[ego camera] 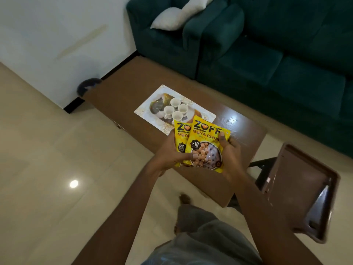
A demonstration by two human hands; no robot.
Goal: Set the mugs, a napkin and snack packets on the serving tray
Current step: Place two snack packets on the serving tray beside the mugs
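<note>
Two yellow snack packets [204, 146] are fanned out in the air above the near side of the brown table [122, 96]. My left hand [168, 153] grips the rear packet [180, 134] from the left, and my right hand [229, 150] holds the front packet at its right edge with the thumb across it. Beyond the packets lies the white patterned serving tray [202, 113], flat on the table, with several white mugs [175, 109] standing in a cluster at its middle. I see no napkin.
A dark green sofa [267, 64] with a white cushion [177, 16] runs behind the table. A brown plastic chair [305, 188] stands at the right, close to my right forearm. Cream floor tiles [57, 169] spread to the left, and my leg shows below.
</note>
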